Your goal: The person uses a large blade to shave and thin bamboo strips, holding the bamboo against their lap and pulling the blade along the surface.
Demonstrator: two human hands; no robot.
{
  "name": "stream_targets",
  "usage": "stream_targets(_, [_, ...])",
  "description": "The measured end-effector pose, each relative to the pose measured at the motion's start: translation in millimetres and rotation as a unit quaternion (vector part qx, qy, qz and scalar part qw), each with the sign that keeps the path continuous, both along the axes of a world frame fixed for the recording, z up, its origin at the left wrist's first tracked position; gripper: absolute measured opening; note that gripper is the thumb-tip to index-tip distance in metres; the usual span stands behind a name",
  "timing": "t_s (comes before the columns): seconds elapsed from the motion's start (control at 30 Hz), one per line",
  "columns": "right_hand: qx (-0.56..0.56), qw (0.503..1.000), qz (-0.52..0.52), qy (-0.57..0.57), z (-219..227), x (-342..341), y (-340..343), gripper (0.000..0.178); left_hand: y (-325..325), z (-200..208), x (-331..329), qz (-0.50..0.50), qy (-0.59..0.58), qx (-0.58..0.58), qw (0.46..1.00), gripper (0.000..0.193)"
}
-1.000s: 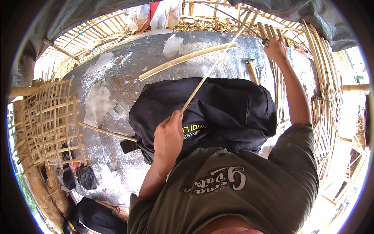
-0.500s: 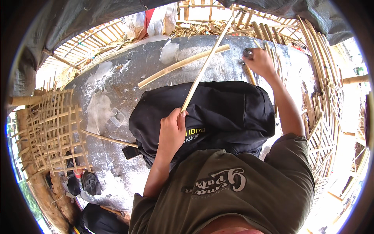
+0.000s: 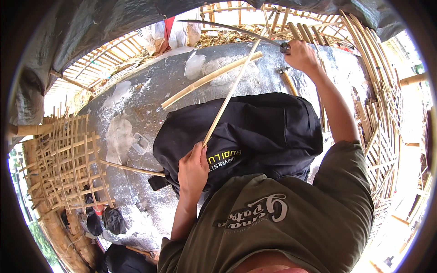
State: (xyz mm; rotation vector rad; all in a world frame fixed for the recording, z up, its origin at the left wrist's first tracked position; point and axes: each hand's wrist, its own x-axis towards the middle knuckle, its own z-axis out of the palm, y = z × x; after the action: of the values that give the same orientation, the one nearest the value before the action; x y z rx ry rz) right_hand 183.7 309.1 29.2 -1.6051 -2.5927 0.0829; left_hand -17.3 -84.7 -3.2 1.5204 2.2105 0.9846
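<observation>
Near the middle, my left hand [image 3: 193,169] pinches the lower end of a thin bamboo strip [image 3: 231,93], which slants up and away to the right across a black cloth bundle [image 3: 246,123] in front of me. Farther off on the right, my right hand [image 3: 301,55] grips the handle of a machete [image 3: 236,28], whose long, slightly curved dark blade points left and meets the strip's far end; I cannot tell if they touch. A wider split bamboo piece [image 3: 211,80] lies beyond the bundle. Below my right hand rests a hammer [image 3: 288,82] with a wooden handle.
A woven bamboo lattice [image 3: 66,164] stands at the left. Bamboo strips and poles [image 3: 371,82] line the right side. The silvery grey sheet [image 3: 136,100] spreads under everything. Black bags [image 3: 114,220] lie at lower left, and white sacks [image 3: 182,34] stand at the back.
My right hand has lifted slightly, and the machete blade now shows, pointing left. My left hand has drawn the strip down and a little left.
</observation>
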Motion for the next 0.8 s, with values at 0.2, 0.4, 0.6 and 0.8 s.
stream_targets(0.2, [-0.049, 0.987, -0.153, 0.012, -10, 33, 63, 0.031, -16, 1, -5, 0.003, -0.056, 0.013, 0.998, 0.01])
stream_targets(0.4, [0.03, 0.987, -0.095, 0.124, -42, 86, 78, 0.034, -19, -11, -11, 0.003, -0.33, -0.02, 0.944, 0.019])
stream_targets(0.6, [-0.091, 0.973, -0.076, 0.196, -14, 51, -1, 0.041, -2, -10, 0, -0.034, -0.673, -0.091, 0.733, 0.028])
stream_targets(0.8, [-0.075, 0.955, 0.053, 0.283, 10, 0, -74, 0.03, 7, -6, 17, -0.033, -0.697, -0.11, 0.708, 0.041])
